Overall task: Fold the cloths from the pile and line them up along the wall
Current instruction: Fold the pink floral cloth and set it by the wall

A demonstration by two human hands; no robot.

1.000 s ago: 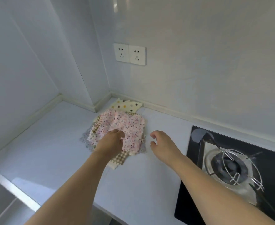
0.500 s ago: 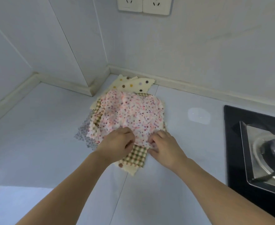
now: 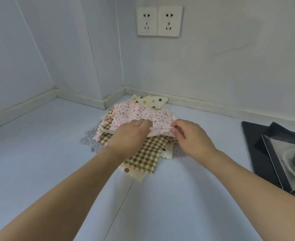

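Hands (image 3: pixel 162 136) pinch pink floral cloth (image 3: pixel 139 113); sockets (image 3: pixel 159 20) unlabelled.

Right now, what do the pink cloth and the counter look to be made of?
Pink cloth: thin woven fabric, probably cotton, matte; it drapes limply where both hands lift its near edge, and its edges are pinked. Counter: hard, smooth, pale slab with a faint sheen, possibly stone or laminate.

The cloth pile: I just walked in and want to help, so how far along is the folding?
Barely begun. Done: nothing; no folded cloth lies along the wall. In hand: the left hand and right hand pinch the near edge of the pink floral cloth, lifting it off the pile. Left: that cloth, the checked cloth, the polka-dot cloth and the grey cloth beneath.
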